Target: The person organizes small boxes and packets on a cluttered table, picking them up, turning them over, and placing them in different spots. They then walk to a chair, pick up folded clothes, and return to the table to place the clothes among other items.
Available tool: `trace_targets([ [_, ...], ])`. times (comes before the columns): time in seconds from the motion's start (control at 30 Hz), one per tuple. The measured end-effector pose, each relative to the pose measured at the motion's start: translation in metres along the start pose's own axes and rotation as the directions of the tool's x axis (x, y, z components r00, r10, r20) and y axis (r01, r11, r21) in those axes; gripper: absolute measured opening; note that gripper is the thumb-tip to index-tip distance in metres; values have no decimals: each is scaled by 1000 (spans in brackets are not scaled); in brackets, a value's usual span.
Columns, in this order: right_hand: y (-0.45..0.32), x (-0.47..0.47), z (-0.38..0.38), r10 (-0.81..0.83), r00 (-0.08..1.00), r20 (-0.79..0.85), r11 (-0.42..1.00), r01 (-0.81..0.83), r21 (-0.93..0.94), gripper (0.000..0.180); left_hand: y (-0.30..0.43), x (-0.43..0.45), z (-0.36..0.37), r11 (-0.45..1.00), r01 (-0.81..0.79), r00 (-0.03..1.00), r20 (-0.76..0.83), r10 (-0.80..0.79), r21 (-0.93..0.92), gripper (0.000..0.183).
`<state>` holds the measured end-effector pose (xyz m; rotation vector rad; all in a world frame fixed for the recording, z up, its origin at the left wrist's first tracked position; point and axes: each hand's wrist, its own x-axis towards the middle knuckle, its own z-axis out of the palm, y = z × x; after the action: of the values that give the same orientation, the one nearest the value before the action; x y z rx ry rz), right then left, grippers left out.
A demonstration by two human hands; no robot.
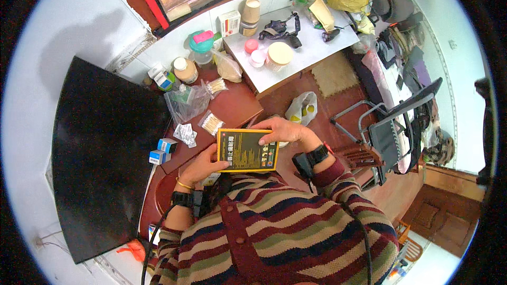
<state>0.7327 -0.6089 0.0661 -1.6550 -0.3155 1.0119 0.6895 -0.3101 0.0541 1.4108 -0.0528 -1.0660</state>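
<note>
A flat black box with yellow edges [247, 150], printed with writing and small pictures, is held level in front of my chest. My left hand [202, 166] grips its lower left corner, thumb on top. At the upper right edge, my right hand [283, 131] pinches it with the thumb across the printed face and the fingers underneath. Just beyond the box, on the red-brown cabinet top, lie a bag of cotton swabs [211, 122] and some silver blister packs [185, 134]. Two small blue-and-white boxes [160, 157] sit left of my left hand.
A large black television [107, 158] stands at the left. Plastic bags [188, 101] and a capped bottle [185, 70] crowd the cabinet's back. The white table [257, 81] carries jars [279, 56] and a head strap [279, 31]. A folding chair [390, 134] stands right, near a bag of fruit [303, 109].
</note>
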Motion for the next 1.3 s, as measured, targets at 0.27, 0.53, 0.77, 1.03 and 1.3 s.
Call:
trace_targets([
  [0.27,0,36,1,-47,999,28,999,47,-1,49,-5,-8,-22,999,-25,997,-72,22,-41,49],
  [0.53,-1,91,-36,60,953,-297,998,-52,35,44,-22,-31,-54,992,-88,958,-282,60,-88,48],
  [0.77,10,186,-137,-39,837,-546,971,-98,-220,43,-18,-36,-46,984,-111,863,-504,27,-138,48],
  [1.03,45,286,-205,-277,853,-442,711,-127,-692,44,12,10,-6,960,-159,738,-674,-39,-230,43],
  [1.3,31,333,-208,-211,930,-301,486,-167,-858,53,38,30,23,923,-210,672,-734,-103,-322,42],
])
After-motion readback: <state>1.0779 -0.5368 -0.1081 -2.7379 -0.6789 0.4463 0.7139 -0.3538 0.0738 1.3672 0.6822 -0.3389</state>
